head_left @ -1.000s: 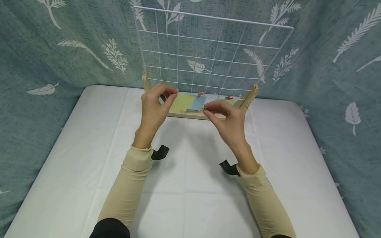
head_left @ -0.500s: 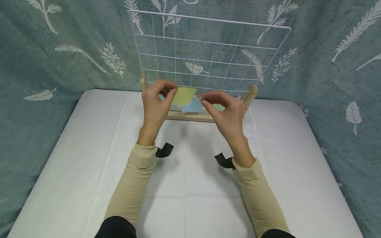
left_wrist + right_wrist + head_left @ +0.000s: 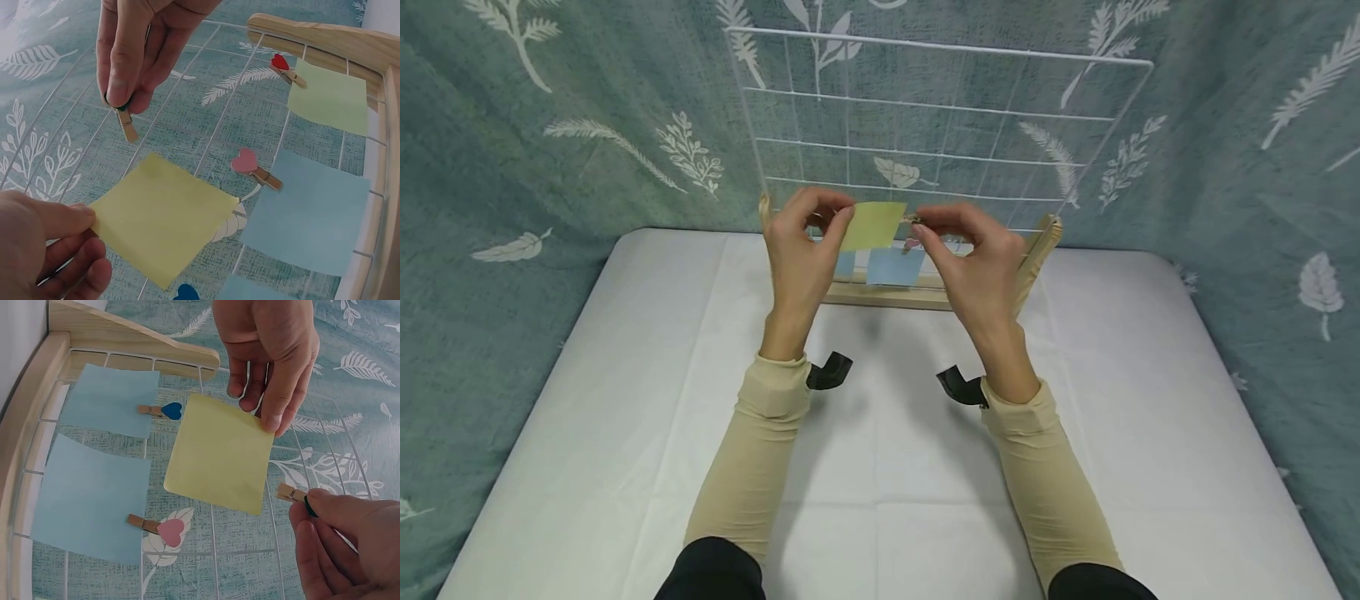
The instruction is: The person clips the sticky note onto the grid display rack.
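My left hand point(image 3: 801, 254) pinches a yellow sticky note point(image 3: 874, 225) at its corner, holding it in front of the lower part of a white wire grid point(image 3: 940, 105). My right hand point(image 3: 985, 262) grips a small wooden clothespin point(image 3: 289, 492) by its dark green decorated end, mostly hidden under the fingertips. The clothespin's bare wooden tip points toward the note, a small gap away in the right wrist view. Below the note, a blue note point(image 3: 87, 500) hangs from the grid on a pink-heart clothespin point(image 3: 156, 529).
Another blue note point(image 3: 112, 400) hangs by a blue-heart clothespin point(image 3: 161, 411). A green note point(image 3: 329, 99) hangs by a red-heart clothespin point(image 3: 287, 69). A wooden stand point(image 3: 887, 295) carries the grid on the white table point(image 3: 850, 433), with a patterned curtain point(image 3: 587, 67) behind.
Both hands have risen along the grid, carrying the yellow note and the clothespin upward. The blue note behind them has come into fuller view.
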`<state>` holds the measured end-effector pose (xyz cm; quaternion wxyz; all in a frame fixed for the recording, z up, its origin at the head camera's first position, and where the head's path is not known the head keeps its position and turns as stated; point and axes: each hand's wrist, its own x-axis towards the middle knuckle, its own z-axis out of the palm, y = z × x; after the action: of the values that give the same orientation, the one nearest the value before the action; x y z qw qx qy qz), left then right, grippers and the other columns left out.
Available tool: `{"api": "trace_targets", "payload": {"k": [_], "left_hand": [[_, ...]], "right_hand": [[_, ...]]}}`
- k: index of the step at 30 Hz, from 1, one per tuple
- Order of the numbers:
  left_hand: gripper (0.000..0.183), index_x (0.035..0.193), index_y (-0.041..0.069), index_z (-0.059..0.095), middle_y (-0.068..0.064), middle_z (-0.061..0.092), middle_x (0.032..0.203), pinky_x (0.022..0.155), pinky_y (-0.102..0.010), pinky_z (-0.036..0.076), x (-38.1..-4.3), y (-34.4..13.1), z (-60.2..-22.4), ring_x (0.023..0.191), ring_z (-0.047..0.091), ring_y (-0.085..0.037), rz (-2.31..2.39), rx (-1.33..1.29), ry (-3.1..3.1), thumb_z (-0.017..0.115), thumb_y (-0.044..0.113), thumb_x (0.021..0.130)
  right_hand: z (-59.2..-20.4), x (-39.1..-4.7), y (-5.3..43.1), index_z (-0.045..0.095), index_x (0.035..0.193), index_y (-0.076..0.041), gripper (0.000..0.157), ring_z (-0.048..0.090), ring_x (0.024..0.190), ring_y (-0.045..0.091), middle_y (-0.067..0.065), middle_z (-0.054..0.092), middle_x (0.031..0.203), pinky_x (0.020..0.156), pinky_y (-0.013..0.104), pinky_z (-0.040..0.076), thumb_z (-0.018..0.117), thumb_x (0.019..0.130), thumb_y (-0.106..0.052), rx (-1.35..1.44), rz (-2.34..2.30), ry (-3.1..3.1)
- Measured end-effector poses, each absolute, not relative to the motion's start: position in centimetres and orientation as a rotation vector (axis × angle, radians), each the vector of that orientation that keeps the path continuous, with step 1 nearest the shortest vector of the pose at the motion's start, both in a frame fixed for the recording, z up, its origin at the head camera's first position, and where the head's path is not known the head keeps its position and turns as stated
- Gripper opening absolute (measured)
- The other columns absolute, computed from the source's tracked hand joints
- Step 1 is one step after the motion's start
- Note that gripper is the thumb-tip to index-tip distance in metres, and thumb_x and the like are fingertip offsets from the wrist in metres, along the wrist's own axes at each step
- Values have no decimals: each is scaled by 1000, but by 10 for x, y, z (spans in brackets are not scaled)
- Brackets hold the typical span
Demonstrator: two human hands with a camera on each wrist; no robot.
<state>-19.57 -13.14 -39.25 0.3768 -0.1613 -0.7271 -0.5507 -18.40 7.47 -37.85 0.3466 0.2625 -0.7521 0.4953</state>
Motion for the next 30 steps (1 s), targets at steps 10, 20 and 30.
{"api": "trace_targets", "payload": {"k": [10,20,30], "left_hand": [[6,100,1,78,-13,75,96,76,-29,52,-205,-127,-390,81,66,-25,-1486,-379,-1809,76,5,96],[6,101,5,79,-9,76,98,77,-28,53,-204,-127,-394,82,66,-20,-1508,-341,-1831,75,7,98],[6,102,1,78,-12,75,97,75,-28,51,-210,-130,-393,80,64,-23,-1538,-342,-1785,74,4,97]], "right_hand": [[-372,-198,68,81,104,-4,13,78,87,24,10,81,101,86,32,61,81,93,-12,644,1223,-1872],[-369,-203,54,82,99,-4,11,78,84,26,10,81,97,83,34,61,83,89,-7,645,1175,-1837],[-365,-206,57,83,95,-4,9,78,82,28,10,81,93,83,25,58,85,87,-8,579,1171,-1808]]}}
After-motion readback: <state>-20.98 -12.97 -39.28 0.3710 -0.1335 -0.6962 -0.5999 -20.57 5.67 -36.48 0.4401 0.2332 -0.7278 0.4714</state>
